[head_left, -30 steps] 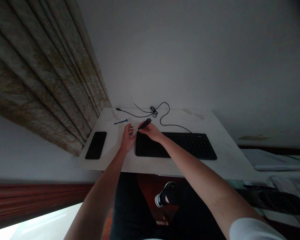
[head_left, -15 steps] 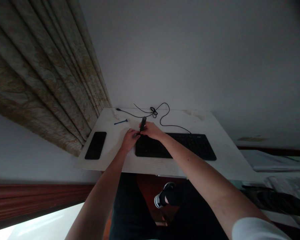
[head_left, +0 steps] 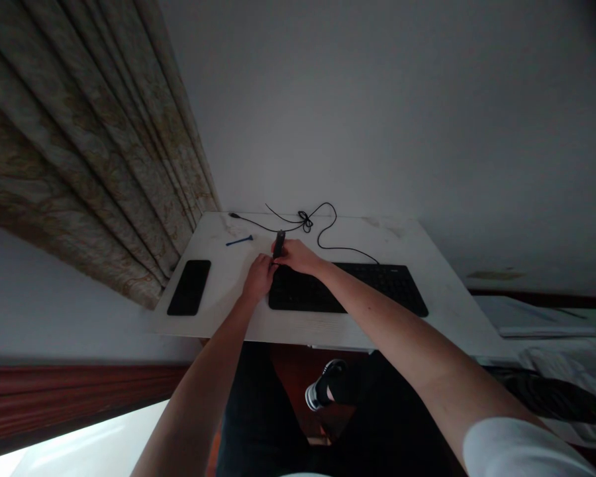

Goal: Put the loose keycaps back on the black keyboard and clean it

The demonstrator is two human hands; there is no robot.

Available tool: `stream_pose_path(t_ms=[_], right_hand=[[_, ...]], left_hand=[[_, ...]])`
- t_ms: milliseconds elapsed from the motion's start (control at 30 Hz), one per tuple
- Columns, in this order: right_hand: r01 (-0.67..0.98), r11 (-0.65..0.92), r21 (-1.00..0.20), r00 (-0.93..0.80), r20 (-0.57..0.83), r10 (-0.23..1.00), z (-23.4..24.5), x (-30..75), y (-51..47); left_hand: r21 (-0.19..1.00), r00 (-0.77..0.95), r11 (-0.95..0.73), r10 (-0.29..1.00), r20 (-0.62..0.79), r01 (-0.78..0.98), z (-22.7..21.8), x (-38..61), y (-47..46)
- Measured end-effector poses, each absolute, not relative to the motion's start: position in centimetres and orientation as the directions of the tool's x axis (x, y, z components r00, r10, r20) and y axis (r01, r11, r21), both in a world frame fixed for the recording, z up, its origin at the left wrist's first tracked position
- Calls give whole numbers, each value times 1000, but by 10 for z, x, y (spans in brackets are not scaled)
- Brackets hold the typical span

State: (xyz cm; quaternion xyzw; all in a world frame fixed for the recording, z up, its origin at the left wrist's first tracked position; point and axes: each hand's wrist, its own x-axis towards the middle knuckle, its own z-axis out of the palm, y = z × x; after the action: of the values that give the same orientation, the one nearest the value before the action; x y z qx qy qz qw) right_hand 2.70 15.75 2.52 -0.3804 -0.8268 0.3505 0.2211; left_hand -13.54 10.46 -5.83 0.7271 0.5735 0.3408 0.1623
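Since the earlier frame, the slim black plastic stick (head_left: 279, 244) had swung from a slant to almost upright, and the curled left hand (head_left: 258, 278) had closed in against the right hand (head_left: 298, 257), the two meeting just above the upper left corner of the flat black keyboard (head_left: 357, 295). The right fingers (head_left: 278, 257) were pinched closed round the stick's lower end, its top standing clear at twelve o'clock from the hand. The left fingers (head_left: 264, 264) were bent and touching the right hand; whether they had hold of anything was hidden. A thin black cable (head_left: 350, 249), knotted at twelve o'clock, ran loose from the keyboard's top edge across the white tabletop (head_left: 427, 311). A blue plastic stick (head_left: 239, 240) lay at ten o'clock and a black smartphone (head_left: 189, 287) at nine, neither touched
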Motion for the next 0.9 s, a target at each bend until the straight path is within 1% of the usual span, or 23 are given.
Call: stream_pose_path(t_ms=[167,267,433,600,733,800,900], right_hand=[[458,467,-756,-606,118,786,22,29,156],[449,469,-761,-605,128,786,21,29,157],[434,431,-791,-601,103,793,21,29,160],[438,448,-779,-607,110,787,22,30,158],[400,452,-797,-597,147,789,42,23,161],[407,499,-765,-618,171,767,60,16,164],[438,546,-714,-640,179,747,82,9,168]], left_hand=[[624,114,-284,948,298,728,-60,-135,106],[664,121,-287,951,285,690,-59,-139,109],[722,204,-317,948,243,615,-51,-147,115],[711,186,-333,942,279,619,-52,-147,112],[687,188,-381,921,342,618,-57,-143,107],[675,188,-394,914,361,624,-58,-141,106],[676,177,-378,920,350,633,-57,-140,106]])
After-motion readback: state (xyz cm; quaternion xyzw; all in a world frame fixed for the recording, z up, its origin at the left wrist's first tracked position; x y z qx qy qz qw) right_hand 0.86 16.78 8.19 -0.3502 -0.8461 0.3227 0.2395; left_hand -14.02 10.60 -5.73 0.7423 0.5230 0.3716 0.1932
